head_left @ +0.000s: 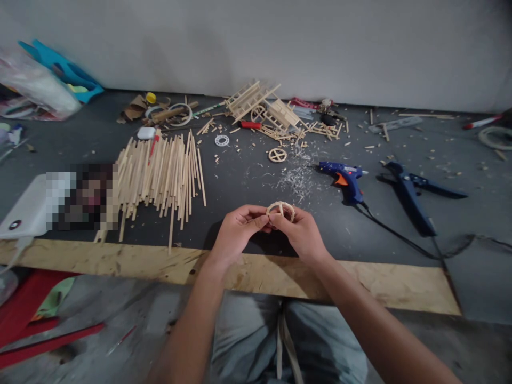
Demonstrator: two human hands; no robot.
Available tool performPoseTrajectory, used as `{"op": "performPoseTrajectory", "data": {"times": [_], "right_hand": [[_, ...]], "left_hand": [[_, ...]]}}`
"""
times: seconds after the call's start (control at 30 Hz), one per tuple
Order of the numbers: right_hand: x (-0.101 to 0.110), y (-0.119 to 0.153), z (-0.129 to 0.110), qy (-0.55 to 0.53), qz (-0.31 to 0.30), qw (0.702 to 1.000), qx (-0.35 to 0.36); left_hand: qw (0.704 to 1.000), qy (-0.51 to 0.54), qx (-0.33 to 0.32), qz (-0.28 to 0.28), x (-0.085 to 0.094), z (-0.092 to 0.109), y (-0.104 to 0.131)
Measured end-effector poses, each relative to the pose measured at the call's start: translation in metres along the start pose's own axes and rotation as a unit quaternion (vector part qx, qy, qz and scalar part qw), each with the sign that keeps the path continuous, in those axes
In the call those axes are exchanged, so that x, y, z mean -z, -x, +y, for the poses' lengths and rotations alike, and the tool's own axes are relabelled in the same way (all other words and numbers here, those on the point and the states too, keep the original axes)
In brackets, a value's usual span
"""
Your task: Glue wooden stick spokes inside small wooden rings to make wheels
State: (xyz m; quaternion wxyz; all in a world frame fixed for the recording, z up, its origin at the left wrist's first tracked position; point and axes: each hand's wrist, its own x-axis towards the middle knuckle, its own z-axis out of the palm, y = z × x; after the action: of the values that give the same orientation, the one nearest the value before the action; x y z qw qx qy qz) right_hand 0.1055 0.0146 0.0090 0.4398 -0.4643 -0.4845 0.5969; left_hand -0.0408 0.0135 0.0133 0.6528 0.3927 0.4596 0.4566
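Between my two hands, just above the table's near edge, is a small wooden wheel (281, 207) built from short stick pieces, with spokes across it. My left hand (242, 228) pinches its left side between thumb and fingers. On the right side, my right hand (298, 230) grips the rim, its thumb lying over the lower part. The fingers partly hide the wheel's lower half. A second wooden wheel (277, 155) lies flat on the table beyond my hands. To the right, a blue glue gun (344, 178) with an orange trigger rests on its side.
Many thin wooden sticks (160, 173) lie in a bundle at left. Wooden cart models (256, 104) stand at the back among scraps. A dark blue cutter-like hand tool (414, 197) lies at right, beyond the glue gun's cord (400, 239). A white ring (222, 140) sits behind the sticks.
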Motion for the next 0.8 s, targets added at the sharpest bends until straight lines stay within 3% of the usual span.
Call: {"op": "performPoseTrajectory", "data": {"times": [0.57, 0.8], "right_hand": [[0.0006, 0.0013, -0.0017, 0.017, 0.021, 0.999, -0.019], [0.0019, 0.0012, -0.0003, 0.05, 0.032, 0.998, -0.015]], "left_hand": [[1.0, 0.004, 0.021, 0.0, -0.0037, -0.0005, -0.001], [1.0, 0.006, -0.009, 0.008, -0.0025, -0.0006, 0.0]]}}
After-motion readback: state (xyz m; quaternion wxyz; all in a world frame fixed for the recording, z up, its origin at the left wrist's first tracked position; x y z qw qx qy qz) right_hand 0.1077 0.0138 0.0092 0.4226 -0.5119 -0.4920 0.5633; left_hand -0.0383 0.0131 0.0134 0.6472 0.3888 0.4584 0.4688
